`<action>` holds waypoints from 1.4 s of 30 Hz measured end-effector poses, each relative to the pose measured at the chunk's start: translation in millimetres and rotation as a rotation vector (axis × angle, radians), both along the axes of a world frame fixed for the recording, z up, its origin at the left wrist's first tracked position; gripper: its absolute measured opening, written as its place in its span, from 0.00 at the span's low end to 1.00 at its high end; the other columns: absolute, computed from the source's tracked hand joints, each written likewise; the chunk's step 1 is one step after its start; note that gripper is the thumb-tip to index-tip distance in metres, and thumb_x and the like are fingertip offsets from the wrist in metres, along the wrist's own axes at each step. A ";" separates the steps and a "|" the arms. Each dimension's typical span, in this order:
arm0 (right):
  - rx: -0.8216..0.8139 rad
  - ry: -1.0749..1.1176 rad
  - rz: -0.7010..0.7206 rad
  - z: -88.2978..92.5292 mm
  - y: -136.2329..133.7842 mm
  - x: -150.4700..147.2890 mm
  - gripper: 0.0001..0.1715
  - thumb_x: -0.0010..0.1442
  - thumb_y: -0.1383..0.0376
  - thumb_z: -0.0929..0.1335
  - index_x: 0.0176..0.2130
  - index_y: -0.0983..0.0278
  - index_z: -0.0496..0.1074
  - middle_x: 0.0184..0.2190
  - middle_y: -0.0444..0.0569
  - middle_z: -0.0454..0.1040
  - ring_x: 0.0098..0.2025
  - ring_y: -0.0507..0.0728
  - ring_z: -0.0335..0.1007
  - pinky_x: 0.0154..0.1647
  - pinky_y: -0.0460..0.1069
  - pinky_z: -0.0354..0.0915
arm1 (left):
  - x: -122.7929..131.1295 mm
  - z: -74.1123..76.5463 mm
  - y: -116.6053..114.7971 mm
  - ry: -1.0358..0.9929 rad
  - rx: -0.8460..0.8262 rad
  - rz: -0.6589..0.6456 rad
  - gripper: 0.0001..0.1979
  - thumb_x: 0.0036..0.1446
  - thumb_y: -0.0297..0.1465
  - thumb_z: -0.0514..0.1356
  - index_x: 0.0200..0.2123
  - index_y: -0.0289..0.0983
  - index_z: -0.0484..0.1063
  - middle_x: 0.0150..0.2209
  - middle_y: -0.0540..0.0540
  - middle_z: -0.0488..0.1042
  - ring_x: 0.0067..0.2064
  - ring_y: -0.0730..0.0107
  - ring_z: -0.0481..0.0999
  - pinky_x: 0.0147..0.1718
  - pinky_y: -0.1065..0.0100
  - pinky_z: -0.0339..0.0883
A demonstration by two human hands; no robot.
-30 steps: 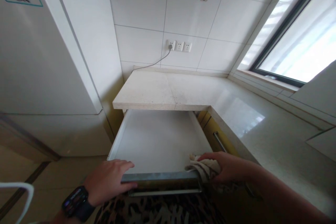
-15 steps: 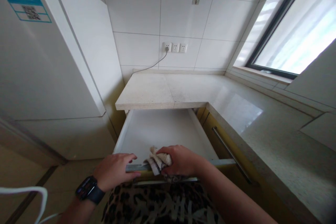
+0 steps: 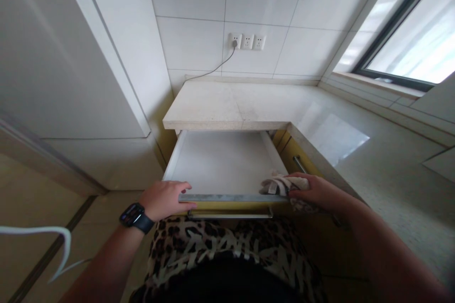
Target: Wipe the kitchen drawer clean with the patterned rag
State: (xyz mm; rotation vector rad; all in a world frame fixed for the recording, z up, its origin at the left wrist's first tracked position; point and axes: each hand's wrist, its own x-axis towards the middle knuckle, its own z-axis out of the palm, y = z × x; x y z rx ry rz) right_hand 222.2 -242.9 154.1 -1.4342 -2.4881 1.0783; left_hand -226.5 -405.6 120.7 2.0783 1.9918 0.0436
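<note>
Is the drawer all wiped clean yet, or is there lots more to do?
Done: the drawer is pulled open, and its white floor looks bare, with no marks showing. In hand: the right hand presses a cloth on the drawer's front right corner, while the left hand grips the front rim. Left: probably the rest of that rim, then pushing the drawer shut. It looks nearly finished.

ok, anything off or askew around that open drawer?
Nothing stands out. The drawer sits square under the countertop, no spill or damage visible. Left hand rests on its front edge; right hand holds a crumpled cloth at the front right corner.
</note>
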 end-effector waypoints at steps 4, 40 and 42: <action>-0.018 -0.031 0.045 -1.3 9.9 -10.1 0.30 0.56 0.45 0.70 0.49 0.63 0.75 0.41 0.49 0.80 0.43 0.62 0.75 0.45 0.53 0.67 | -0.2 0.6 0.2 0.010 0.004 0.002 0.30 0.54 0.61 0.56 0.50 0.48 0.74 0.46 0.48 0.80 0.47 0.54 0.79 0.44 0.59 0.67; -0.311 -0.257 0.213 -40.2 49.4 -62.6 0.30 0.54 0.42 0.68 0.38 0.64 0.82 0.38 0.51 0.81 0.42 0.62 0.76 0.44 0.51 0.66 | 5.6 -5.8 -5.1 0.008 0.054 -0.020 0.30 0.55 0.59 0.58 0.52 0.48 0.74 0.46 0.48 0.79 0.45 0.55 0.78 0.42 0.59 0.67; -0.289 -0.261 0.167 -39.8 53.6 -47.9 0.28 0.55 0.43 0.68 0.37 0.63 0.81 0.37 0.51 0.81 0.42 0.62 0.76 0.44 0.51 0.66 | 6.2 -5.6 -5.3 0.011 0.058 -0.020 0.30 0.55 0.59 0.57 0.52 0.47 0.74 0.46 0.47 0.79 0.45 0.55 0.78 0.42 0.59 0.68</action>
